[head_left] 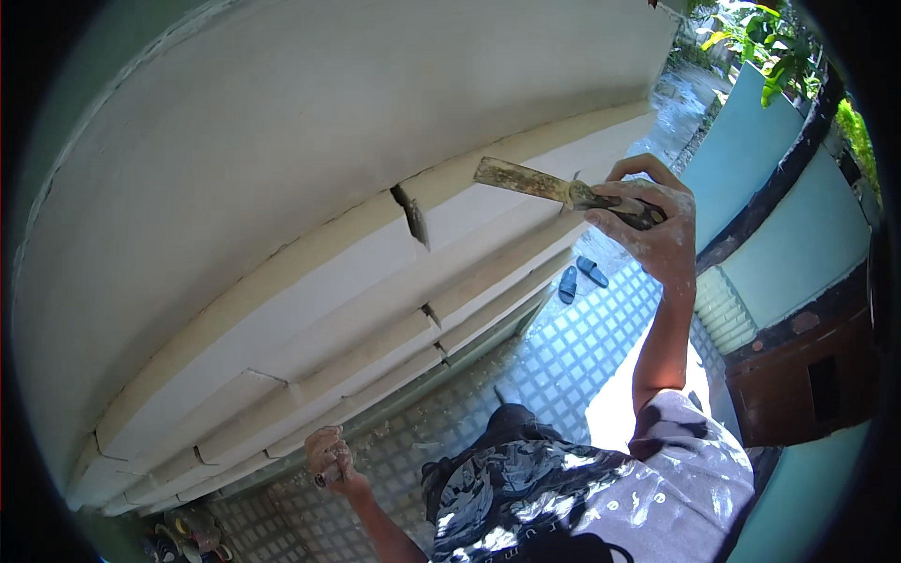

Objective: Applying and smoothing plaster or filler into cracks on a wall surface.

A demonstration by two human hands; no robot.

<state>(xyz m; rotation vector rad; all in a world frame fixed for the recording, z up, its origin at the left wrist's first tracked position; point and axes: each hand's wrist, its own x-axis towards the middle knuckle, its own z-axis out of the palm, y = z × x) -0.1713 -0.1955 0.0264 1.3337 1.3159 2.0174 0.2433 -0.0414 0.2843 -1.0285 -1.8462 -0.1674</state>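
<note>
Raised at the right, my right hand [657, 211] is closed around the dark handle of a putty knife [526, 178]. Its narrow blade is crusted with dried filler and points left, in front of the pale stepped moulding [319, 272] on the wall. A dark notch [410, 216] cuts through the moulding's upper band, left of the blade tip. Lower down, my left hand [328, 455] is a fist beside the lowest bands of the moulding. A rounded end shows below its fingers, but most of what it grips is hidden. Whitish dust coats both hands.
Smaller notches [430, 314] break the lower bands. Two dark sandals [579, 278] lie on the patterned tile floor [540, 375]. Light blue panels [798, 206] and a brown box-like piece [798, 394] stand at the right, under leafy plants [765, 42]. Several shoe-like items [188, 535] sit at lower left.
</note>
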